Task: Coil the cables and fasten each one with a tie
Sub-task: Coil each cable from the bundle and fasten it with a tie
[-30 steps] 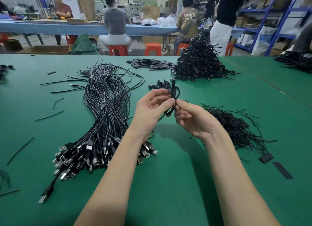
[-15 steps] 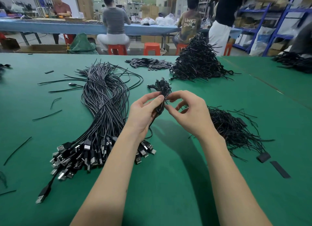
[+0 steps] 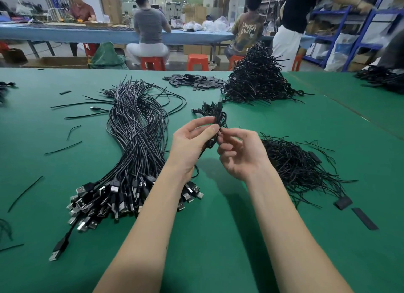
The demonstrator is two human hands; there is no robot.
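Nearest you the green table [image 3: 207,238] lies bare between your forearms. Your left hand [image 3: 190,144] pinches a coiled cable [image 3: 215,126] held above the table; your right hand [image 3: 242,155] pinches at its lower part, whether on a tie is hard to tell. One bundle of loose cables [image 3: 135,135] lies left, one heap of ties [image 3: 299,166] right, one pile of finished coils [image 3: 258,80] far.

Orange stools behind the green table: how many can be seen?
4: one under the seated person in grey, one empty to its right, one partly behind the black cable heap, one by the standing person. More may be hidden.
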